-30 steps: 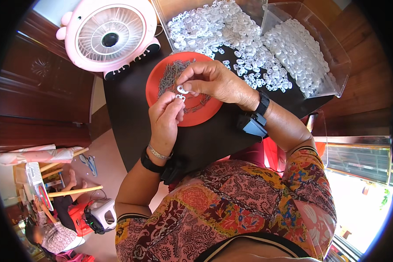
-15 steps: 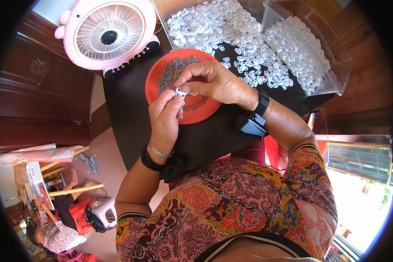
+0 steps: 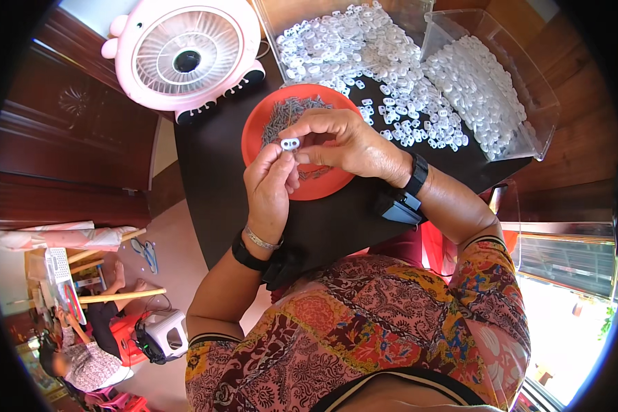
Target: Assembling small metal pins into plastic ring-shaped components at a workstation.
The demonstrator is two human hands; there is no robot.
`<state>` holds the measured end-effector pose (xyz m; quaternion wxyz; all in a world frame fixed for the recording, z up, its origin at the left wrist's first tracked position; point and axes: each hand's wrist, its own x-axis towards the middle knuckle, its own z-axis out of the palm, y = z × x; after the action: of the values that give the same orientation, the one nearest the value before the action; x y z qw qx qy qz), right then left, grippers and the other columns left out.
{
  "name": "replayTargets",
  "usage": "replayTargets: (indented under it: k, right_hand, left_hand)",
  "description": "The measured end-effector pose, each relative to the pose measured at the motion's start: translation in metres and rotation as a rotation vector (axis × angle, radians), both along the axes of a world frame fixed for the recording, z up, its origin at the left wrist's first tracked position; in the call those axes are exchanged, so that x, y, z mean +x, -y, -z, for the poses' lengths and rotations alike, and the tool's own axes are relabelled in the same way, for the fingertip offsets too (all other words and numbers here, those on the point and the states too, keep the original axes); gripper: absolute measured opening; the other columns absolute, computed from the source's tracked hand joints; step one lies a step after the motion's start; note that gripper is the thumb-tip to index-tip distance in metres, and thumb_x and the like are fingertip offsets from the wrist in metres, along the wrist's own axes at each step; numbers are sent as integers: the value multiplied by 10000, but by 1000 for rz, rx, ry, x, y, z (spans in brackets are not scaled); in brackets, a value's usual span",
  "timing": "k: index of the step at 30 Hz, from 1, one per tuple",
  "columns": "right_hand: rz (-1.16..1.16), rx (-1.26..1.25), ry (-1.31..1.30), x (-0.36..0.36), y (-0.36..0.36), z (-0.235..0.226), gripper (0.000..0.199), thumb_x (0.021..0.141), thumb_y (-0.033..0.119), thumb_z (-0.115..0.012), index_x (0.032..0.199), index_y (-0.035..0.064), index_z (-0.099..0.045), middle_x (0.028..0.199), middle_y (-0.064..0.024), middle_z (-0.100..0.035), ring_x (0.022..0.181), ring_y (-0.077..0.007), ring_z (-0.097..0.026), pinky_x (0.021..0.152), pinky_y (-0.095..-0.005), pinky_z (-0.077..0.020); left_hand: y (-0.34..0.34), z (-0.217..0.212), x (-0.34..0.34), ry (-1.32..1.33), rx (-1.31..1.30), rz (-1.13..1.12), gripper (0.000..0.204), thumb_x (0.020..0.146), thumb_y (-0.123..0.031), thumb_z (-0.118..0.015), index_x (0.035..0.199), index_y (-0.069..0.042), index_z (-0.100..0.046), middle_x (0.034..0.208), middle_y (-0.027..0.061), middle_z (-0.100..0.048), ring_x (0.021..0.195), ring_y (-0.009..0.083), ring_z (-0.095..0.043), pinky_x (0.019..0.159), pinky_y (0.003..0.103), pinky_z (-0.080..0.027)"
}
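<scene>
Plastic piece (image 3: pixel 290 145), white with two dark holes, sits at the fingertips of the left hand (image 3: pixel 268 189), its long axis running crosswise, left to right. That hand pinches narrowly from just below, thumb beside forefinger; the right hand (image 3: pixel 357 147) arches in from the right — forefinger above the piece, thumb below its right end — so both hands are about equally near. Whether the right one truly grips it, or something small beneath it, I cannot tell. All this hangs over the orange-red dish (image 3: pixel 250 132), whose slim grey parts (image 3: pixel 279 118) are partly covered; the piece's underside is hidden.
</scene>
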<state>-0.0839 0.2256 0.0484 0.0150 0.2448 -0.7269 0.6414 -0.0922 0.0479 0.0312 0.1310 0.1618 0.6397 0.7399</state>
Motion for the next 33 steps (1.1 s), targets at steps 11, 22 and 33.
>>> replayTargets:
  k: [11, 22, 33]
  right_hand:
    - [78, 220, -210, 5, 3, -9, 361, 732, -37, -688, 1080, 35, -625, 930, -77, -604, 867, -191, -610, 744, -281, -488]
    - [202, 329, -344, 6, 7, -4, 356, 698, 108, -774, 1017, 52, -626, 922, -75, -615, 816, -210, -620, 696, -299, -504]
    - [176, 260, -466, 8, 6, -6, 270, 722, 82, -745, 956, 48, -615, 839, -78, -606, 764, -241, -623, 661, -310, -497]
  left_hand:
    - [-2, -7, 1, 115, 47, 30, 243, 903, -194, -466, 967, -5, -605, 673, 25, -561, 558, 79, -501, 501, 192, -365]
    - [2, -2, 0, 69, -26, -5, 240, 903, -210, -468, 848, -8, -585, 664, 18, -549, 531, 82, -499, 483, 199, -367]
    - [-1, -9, 4, 5, 90, -5, 265, 903, -187, -473, 799, 29, -585, 624, 33, -521, 541, 94, -492, 504, 210, -363]
